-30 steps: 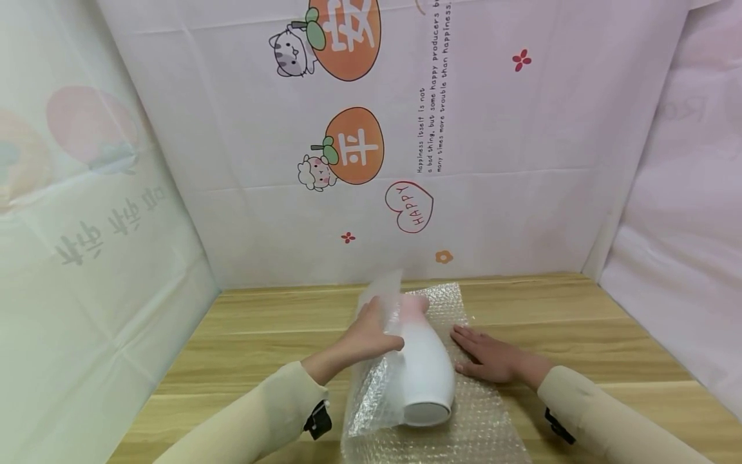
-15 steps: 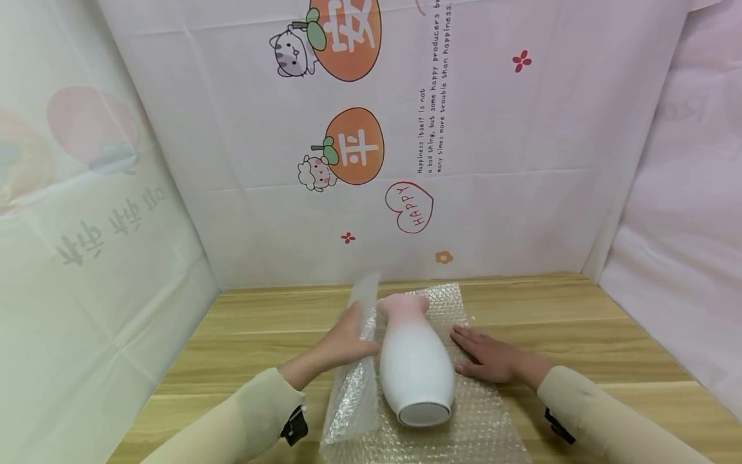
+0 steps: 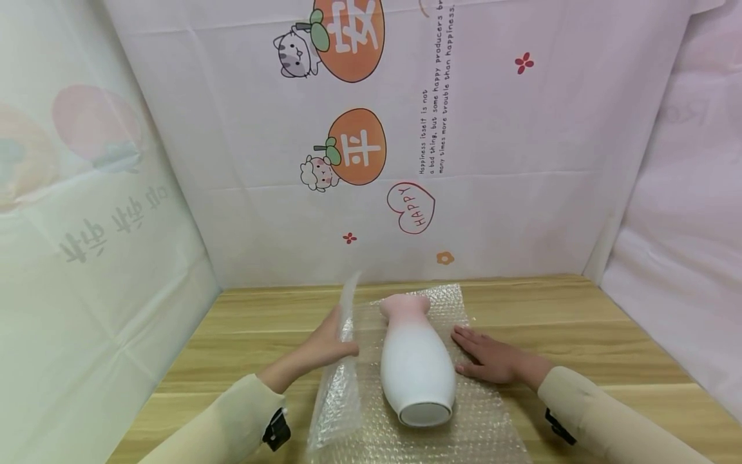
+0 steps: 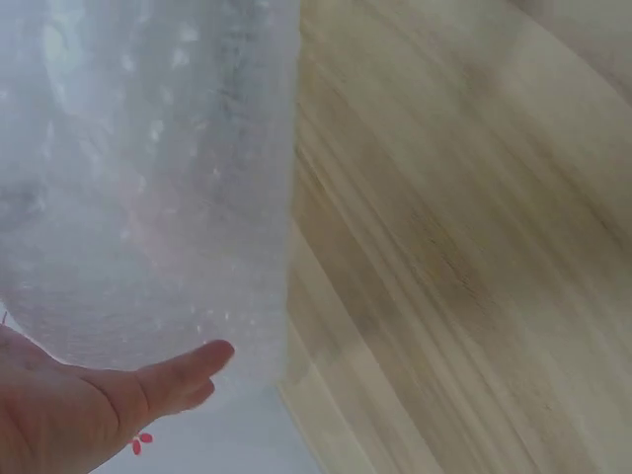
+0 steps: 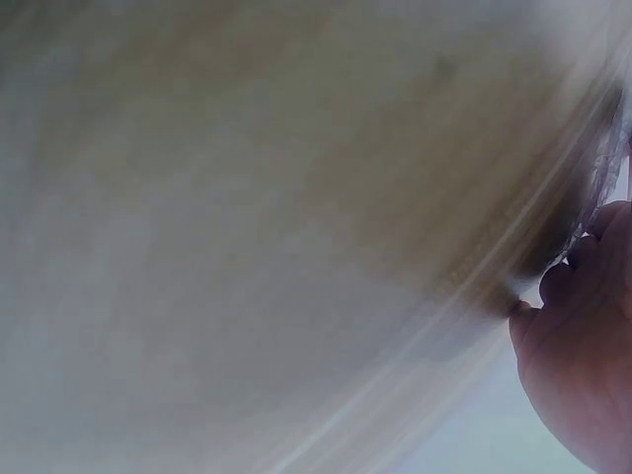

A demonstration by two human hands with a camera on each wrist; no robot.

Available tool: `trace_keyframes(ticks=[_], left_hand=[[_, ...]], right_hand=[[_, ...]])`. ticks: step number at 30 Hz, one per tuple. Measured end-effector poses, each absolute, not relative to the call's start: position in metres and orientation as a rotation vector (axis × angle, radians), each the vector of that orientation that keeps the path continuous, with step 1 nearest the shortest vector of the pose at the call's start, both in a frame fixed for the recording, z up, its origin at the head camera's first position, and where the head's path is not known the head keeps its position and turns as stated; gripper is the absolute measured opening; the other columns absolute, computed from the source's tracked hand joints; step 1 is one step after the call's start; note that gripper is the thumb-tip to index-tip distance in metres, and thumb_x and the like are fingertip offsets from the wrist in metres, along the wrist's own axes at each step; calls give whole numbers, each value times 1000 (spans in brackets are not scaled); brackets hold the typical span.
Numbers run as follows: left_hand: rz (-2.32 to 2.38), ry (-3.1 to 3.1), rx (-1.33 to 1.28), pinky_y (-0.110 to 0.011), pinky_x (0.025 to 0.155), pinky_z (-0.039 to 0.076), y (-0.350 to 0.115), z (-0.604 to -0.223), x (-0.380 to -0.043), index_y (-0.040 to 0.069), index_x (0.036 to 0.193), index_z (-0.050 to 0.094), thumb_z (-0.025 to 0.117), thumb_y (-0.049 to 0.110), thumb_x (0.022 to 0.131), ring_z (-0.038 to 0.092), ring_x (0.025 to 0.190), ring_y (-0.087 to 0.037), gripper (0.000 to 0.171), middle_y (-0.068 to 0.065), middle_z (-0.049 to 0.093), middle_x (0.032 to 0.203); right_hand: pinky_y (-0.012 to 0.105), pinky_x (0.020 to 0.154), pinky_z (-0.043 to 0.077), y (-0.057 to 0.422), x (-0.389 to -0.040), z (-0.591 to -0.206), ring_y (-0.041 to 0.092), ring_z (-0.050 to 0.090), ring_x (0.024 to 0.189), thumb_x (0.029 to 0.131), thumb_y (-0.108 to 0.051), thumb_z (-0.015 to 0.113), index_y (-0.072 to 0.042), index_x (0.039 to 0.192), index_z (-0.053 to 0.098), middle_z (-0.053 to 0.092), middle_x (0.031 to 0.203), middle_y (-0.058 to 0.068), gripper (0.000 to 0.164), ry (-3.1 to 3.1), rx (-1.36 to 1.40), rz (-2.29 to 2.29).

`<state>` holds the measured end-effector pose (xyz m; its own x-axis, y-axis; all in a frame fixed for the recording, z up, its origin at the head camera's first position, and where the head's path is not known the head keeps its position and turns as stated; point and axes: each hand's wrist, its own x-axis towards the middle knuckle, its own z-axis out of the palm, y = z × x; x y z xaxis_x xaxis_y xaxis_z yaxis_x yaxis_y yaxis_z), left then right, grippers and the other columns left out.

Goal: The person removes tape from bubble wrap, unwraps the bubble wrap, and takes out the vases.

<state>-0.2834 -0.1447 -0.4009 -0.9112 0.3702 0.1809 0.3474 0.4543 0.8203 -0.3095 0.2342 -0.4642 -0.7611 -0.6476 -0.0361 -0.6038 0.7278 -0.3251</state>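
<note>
A vase (image 3: 416,367), white with a pink neck, lies on its side on a sheet of clear bubble wrap (image 3: 440,444), its base towards me. My left hand (image 3: 315,348) holds up the sheet's left flap (image 3: 337,399) to the left of the vase, the thumb over it and the fingers partly behind it. In the left wrist view, the translucent flap (image 4: 148,178) rises beside the hand (image 4: 99,400). To the vase's right, my right hand (image 3: 493,361) rests palm down with fingers extended on the sheet's right edge. The right wrist view shows only part of this hand (image 5: 578,346).
The wood-grain table (image 3: 591,348) runs back to a white printed cloth (image 3: 510,219) that stands as a wall behind. Similar cloth walls close in the left side (image 3: 139,309) and the right side (image 3: 678,225).
My left hand has moved left with the flap, drawing it off the vase so that the whole vase shows. My right hand has stayed in place.
</note>
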Motion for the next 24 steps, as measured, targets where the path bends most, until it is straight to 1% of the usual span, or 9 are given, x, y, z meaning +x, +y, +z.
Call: trace_keyframes(ticks=[1,3,8,12,15,18,24], left_hand=[[1500,2656,657,-55,105,32,-147,-402,-284,-6,151,13,71,6,64,36,132,-40,105,-28,34,146],[1483,2684,650,-55,104,32,-151,-404,-284,-4,152,13,71,7,65,36,132,-40,106,-27,33,147],[1430,2779,621,-56,109,23,-162,-409,-284,-7,152,6,72,8,67,22,139,-42,109,-29,19,154],[1421,2839,661,-57,109,20,-172,-417,-285,-9,151,5,73,7,65,19,140,-45,110,-33,15,153],[1373,2873,647,-57,110,17,-180,-422,-284,-10,150,1,73,8,66,11,141,-45,113,-34,7,154],[1320,2882,595,-56,111,14,-186,-426,-282,-12,149,-2,73,10,67,6,142,-46,113,-35,2,154],[1240,2912,462,-53,112,11,-194,-430,-281,-16,147,-3,73,12,69,6,142,-46,113,-35,1,153]], right_hand=[[59,109,19,234,-310,-465,44,19,141,99,-51,46,4,150,27,21,155,25,78,2782,-1014,-446],[59,109,19,235,-310,-466,44,19,141,99,-52,46,4,150,27,21,155,25,78,2785,-1014,-440],[59,109,20,235,-310,-467,43,19,141,99,-53,45,4,150,28,22,155,24,78,2790,-1018,-441],[59,109,20,235,-311,-468,43,19,141,98,-53,45,3,150,27,22,155,24,79,2789,-1015,-435],[59,109,20,235,-312,-468,42,19,141,98,-54,44,3,151,27,21,156,24,79,2785,-1012,-432],[59,110,19,235,-312,-468,42,19,141,98,-54,44,3,151,26,21,156,24,80,2782,-1010,-435],[59,109,19,235,-312,-468,43,18,141,98,-54,45,3,151,26,20,156,24,80,2779,-1006,-448]])
